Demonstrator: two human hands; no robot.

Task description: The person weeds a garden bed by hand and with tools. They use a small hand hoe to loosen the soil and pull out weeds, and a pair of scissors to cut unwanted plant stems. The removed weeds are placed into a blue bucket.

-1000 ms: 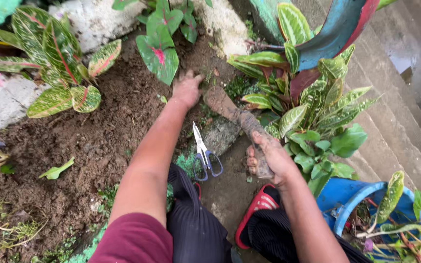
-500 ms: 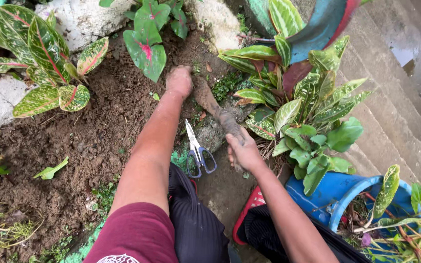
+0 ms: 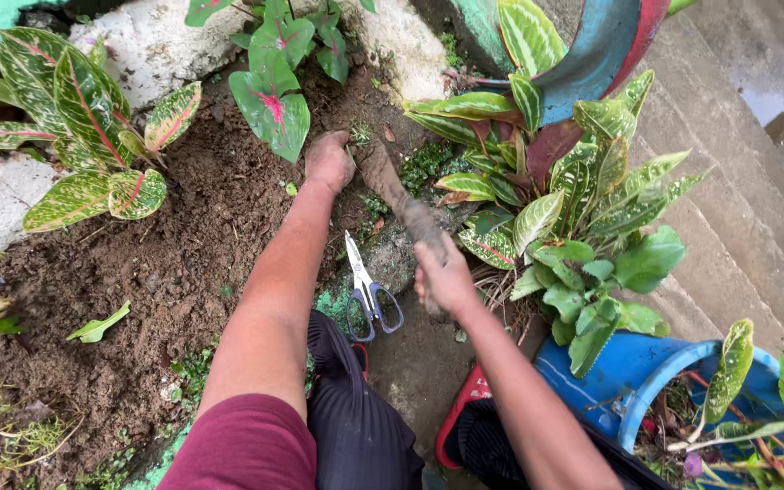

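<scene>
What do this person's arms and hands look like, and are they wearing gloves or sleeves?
No gloves. Both arms are bare from the upper arm down. The left hand and right hand are smeared with soil. A short maroon sleeve covers the left upper arm. No watch, rings or bracelets show.

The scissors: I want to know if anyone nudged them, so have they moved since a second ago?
No. The scissors lie in the same spot between the two arms, tips toward the soil, beside the same mossy stone; only the camera shifted.
</scene>
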